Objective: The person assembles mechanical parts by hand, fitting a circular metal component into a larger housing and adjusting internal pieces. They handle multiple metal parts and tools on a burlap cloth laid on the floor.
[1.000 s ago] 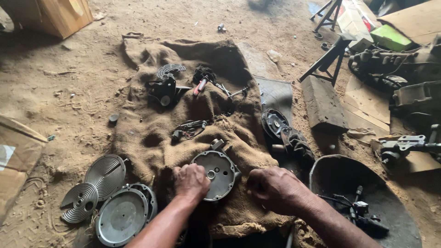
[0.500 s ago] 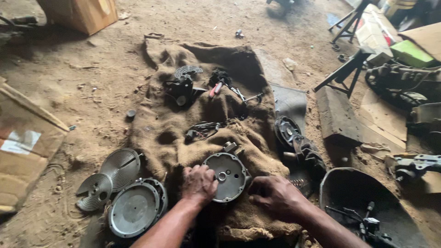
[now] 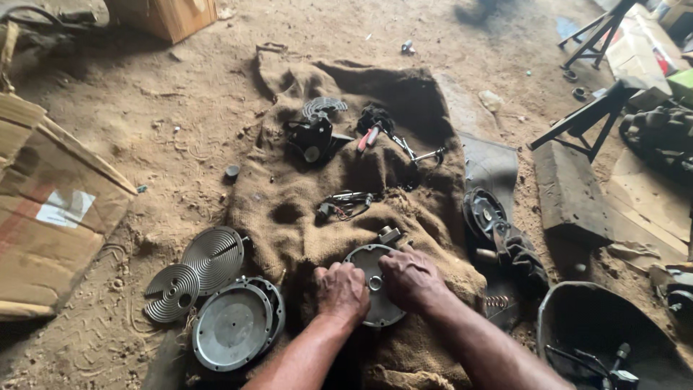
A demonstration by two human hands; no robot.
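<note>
- The round grey metal cover plate lies flat on the burlap sack, which is spread over the dirt floor.
- The left hand rests on the plate's left edge, fingers curled over the rim.
- The right hand covers the plate's upper right part, fingers bent down near its centre hole; the exact grip cannot be told.
- Left of the sack lie a round lid and two ribbed discs.
</note>
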